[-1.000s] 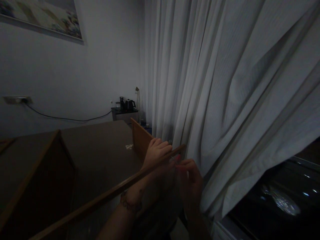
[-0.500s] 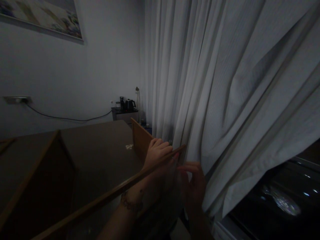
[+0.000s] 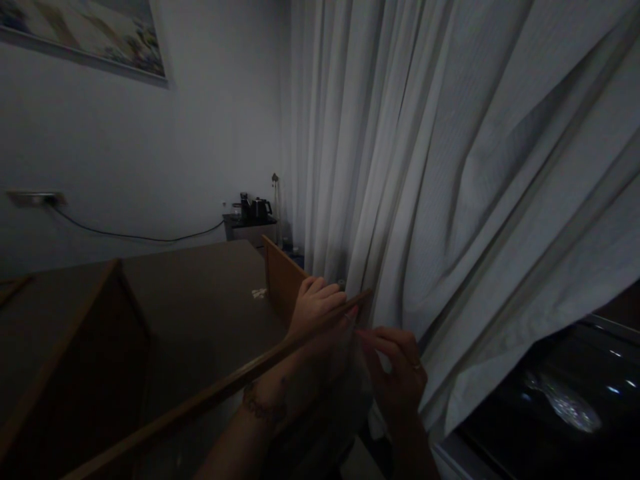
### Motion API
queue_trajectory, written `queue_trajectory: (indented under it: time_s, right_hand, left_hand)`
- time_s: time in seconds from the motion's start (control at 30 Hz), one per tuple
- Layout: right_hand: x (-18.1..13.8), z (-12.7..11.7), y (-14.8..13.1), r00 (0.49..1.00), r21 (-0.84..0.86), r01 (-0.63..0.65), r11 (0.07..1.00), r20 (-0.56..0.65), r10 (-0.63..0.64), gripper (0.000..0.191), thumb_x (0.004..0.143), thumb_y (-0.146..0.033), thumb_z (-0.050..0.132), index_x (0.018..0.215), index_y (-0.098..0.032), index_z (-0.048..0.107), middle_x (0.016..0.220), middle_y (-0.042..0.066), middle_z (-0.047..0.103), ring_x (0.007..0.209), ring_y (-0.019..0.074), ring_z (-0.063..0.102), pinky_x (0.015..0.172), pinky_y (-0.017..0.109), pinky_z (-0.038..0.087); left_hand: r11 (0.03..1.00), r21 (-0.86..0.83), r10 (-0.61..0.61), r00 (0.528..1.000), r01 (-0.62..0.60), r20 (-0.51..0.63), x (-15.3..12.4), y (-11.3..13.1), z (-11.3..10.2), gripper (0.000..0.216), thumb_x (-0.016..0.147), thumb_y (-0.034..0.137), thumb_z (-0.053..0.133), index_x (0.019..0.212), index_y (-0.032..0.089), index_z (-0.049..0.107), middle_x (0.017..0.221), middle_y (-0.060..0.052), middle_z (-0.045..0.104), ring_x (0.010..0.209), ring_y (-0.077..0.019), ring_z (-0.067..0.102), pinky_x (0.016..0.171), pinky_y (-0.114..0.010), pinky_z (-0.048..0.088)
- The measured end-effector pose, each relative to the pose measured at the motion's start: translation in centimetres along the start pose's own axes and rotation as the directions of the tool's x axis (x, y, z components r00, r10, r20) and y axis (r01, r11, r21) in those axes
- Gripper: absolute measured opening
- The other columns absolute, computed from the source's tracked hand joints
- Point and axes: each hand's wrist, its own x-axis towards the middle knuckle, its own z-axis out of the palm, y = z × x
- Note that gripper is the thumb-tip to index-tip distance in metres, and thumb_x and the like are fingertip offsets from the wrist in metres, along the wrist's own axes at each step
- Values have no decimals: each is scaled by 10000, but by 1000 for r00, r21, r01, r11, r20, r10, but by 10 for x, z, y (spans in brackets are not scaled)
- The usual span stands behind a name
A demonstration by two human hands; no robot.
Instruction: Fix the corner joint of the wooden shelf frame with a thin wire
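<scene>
The room is dim. My left hand (image 3: 320, 308) grips the far end of a long wooden board edge (image 3: 210, 393) that runs diagonally from the lower left up to the curtain. My right hand (image 3: 397, 373) is just right of that end, fingers bent and pinched at the board's corner; whether it holds something small is too dark to tell. A second wooden panel (image 3: 281, 277) stands upright behind my left hand. A bracelet shows on my left wrist, a ring on my right hand.
A pale curtain (image 3: 450, 173) hangs over the right side. A brown tabletop (image 3: 200, 300) lies left, with a small white item (image 3: 259, 293) on it. A kettle (image 3: 259, 209) stands on a far stand. A cable runs along the wall below a picture.
My right hand has shifted a little to the right and down, turning so its back and ring show. My left hand and the board have stayed put.
</scene>
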Motion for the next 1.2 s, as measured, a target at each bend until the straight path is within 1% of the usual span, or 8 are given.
queue_trajectory:
  time_s: [0.27,0.4,0.47,0.67,0.8,0.9,1.07,1.2]
  right_hand:
    - [13,-3,-9,996,82,-12,997,88,4,166,932,-140,595,1031,-256,661,805,4,658,732,149,627,637,278,531]
    - [16,-3,-6,996,151,-18,988,93,4,197,922,-125,600,1062,-259,636,818,-3,674,748,144,640,644,264,538]
    - [16,-3,-5,996,182,-27,983,87,11,162,916,-121,603,1007,-252,631,800,-7,670,738,142,641,640,259,536]
    - [12,1,-7,978,233,-206,950,78,192,96,913,-151,598,855,-228,594,752,-13,631,672,127,627,594,229,512]
    - [5,5,-9,945,271,-325,906,71,318,109,915,-167,610,828,-229,589,773,-20,628,711,113,616,647,211,498]
    - [3,7,-12,901,342,-426,838,74,427,129,919,-209,617,796,-228,582,789,-24,616,738,111,601,673,207,486]
    - [6,7,-18,809,461,-570,680,174,561,184,919,-310,627,763,-219,596,733,-35,602,672,104,575,617,192,459]
    - [7,5,-17,765,465,-629,623,230,601,242,939,-384,597,766,-215,611,696,-38,593,656,102,565,616,188,451]
  left_hand:
    - [1000,-9,6,1000,-6,-14,0,-2,3,310,933,376,540,673,206,543,686,4,575,750,-192,494,815,-378,343]
    - [999,-39,6,999,-8,-35,-1,-3,5,309,928,367,543,667,202,533,679,4,568,741,-186,488,811,-375,341]
    - [998,-55,11,999,-13,-39,-1,-3,6,310,929,365,542,668,198,528,681,4,567,746,-185,490,820,-376,340]
    - [998,-58,3,999,-6,-41,-1,-3,5,305,931,356,537,672,195,530,676,7,558,747,-183,488,827,-373,332]
    - [998,-57,7,998,-10,-56,-1,-2,5,318,939,365,525,670,194,527,673,9,552,742,-179,484,823,-367,332]
    - [999,-50,13,998,-16,-55,-1,-3,5,324,939,367,524,664,195,519,676,6,557,740,-180,480,818,-366,331]
    - [998,-63,15,997,-19,-73,-1,-3,6,323,941,364,518,667,194,519,677,5,560,740,-179,479,825,-367,329]
    - [998,-66,0,999,-3,-53,-2,-2,4,342,948,386,498,664,197,521,670,0,554,752,-186,484,818,-367,330]
